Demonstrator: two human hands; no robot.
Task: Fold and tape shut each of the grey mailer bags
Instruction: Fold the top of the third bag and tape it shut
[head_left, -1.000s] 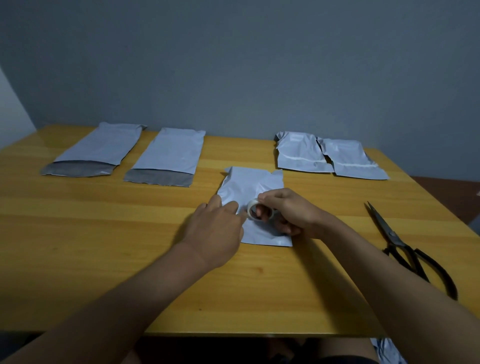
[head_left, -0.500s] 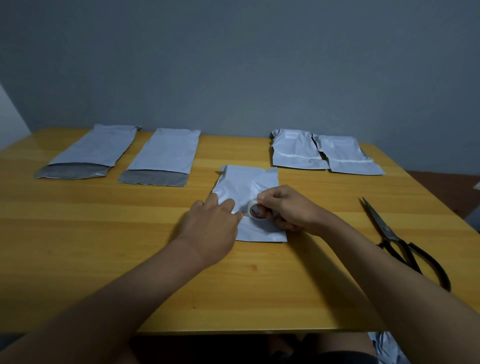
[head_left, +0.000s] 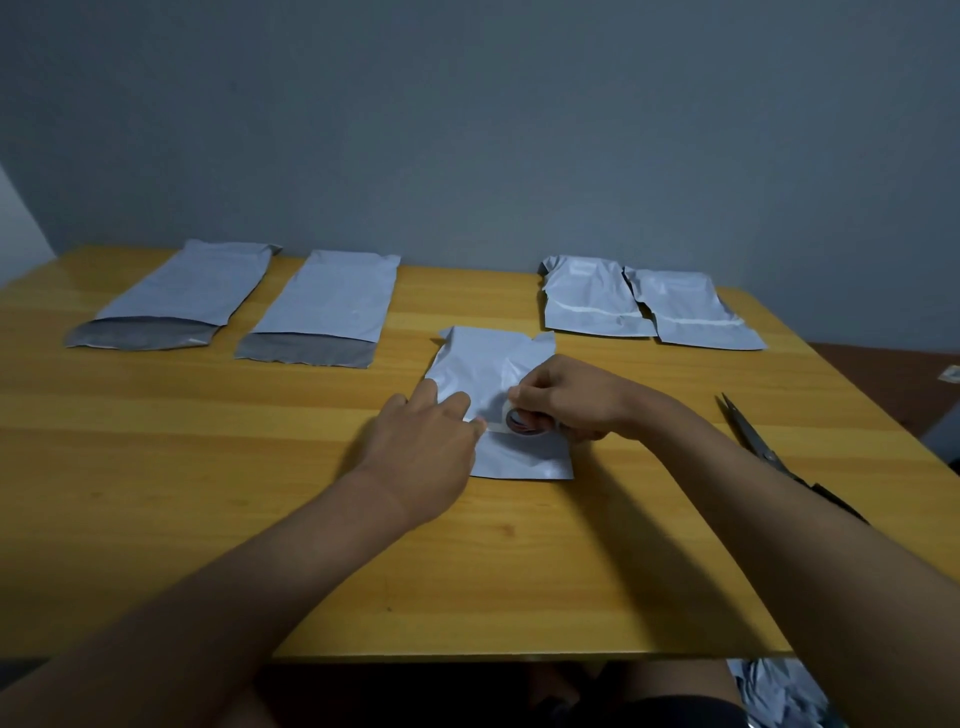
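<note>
Folded mailer bag (head_left: 485, 374): lies flat at the middle of the surface (head_left: 208, 467), its lower part turned up, between and under both hands.
Tape roll (head_left: 522, 420): small, stands on the folded bag near the bag's middle, a short white strip running from it leftward.
Right hand (head_left: 569, 400): fingers curled round the tape roll, resting on the bag's right half.
Left hand (head_left: 423, 441): fingers straight and spread little, fingertips pressing the bag's left edge, thumb touching the tape strip.
Unfolded bags (head_left: 182, 293) (head_left: 324, 306): side by side near the far left corner, dark flaps open.
Taped bags (head_left: 589, 299) (head_left: 685, 309): overlapping slightly, near the far right corner.
Scissors (head_left: 758, 441): by the right edge, partly behind the right forearm.
</note>
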